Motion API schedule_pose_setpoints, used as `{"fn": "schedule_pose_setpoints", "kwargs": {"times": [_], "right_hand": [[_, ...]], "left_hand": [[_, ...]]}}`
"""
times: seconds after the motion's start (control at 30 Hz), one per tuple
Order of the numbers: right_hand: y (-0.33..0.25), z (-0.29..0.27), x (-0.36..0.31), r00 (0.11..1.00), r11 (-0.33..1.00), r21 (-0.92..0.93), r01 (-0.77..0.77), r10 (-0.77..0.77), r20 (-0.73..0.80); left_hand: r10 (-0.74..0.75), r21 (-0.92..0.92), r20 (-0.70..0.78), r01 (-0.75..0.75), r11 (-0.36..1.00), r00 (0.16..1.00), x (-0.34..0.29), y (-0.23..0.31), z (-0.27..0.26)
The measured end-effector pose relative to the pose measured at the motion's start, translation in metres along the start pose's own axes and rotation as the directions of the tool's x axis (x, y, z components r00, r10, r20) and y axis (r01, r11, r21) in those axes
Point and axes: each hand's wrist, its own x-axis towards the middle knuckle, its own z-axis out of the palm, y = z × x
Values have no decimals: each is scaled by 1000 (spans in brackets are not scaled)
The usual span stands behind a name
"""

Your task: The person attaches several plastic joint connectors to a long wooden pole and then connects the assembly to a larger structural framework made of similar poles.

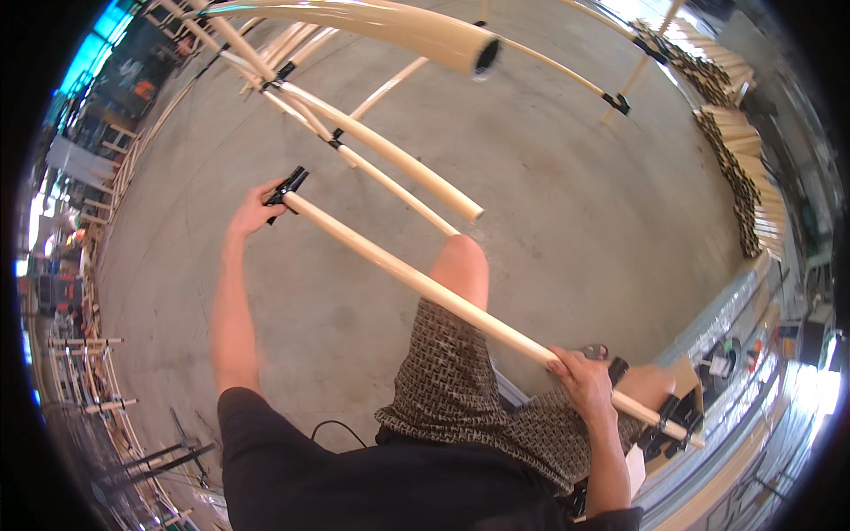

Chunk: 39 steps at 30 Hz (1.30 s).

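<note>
A long, cream-coloured pole [416,279] is held aslant above the grey floor [575,195], its far end to the left and its near end to the right, crossing over the person's bent leg just behind the knee [462,258]. A black connector [290,186] sits at the far end; the left hand [255,208], its arm extended, is closed about this connector, thumb and fingers on opposite sides. The right hand [582,379] is wrapped around the pole toward its near end, fingers curled over the top. Beyond the right hand, the near end passes beside an open brown carton [691,376] and several black fittings [680,410]; the view is crowded here, and whether these fittings are attached to the pole or lie behind it cannot be told with certainty. Patterned shorts [452,372] and a black shirt [381,487] occupy the lower centre. Ahead of the knee, a framework [390,177] of similar poles with black joints extends toward the floor's far left corner. Above it, a pole with an open, dark end [398,31] projects close to the camera and appears thick. Along the floor's right edge lie stacked poles [739,186], their ends facing inward; further framed structures [93,372] line the left edge.
</note>
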Motion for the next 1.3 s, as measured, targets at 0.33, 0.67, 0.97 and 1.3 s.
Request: {"fn": "schedule_pose_setpoints", "kwargs": {"times": [0.33,0.67,0.97,1.3], "right_hand": [[-19,-3,10,997,999,33,8,-5,-80],[-12,-5,14,994,986,137,96,-87,-66],[13,24,-11,986,993,94,66,-50,-158],[137,-125,-303,767,332,911,242,510,-390]], "left_hand": [[64,-127,98,-52,991,993,-121,130,152],[251,-127,29,-246,961,967,-221,199,248],[403,48,75,-407,912,912,-187,146,308],[355,-86,80,-348,934,932,-181,84,286]]}}
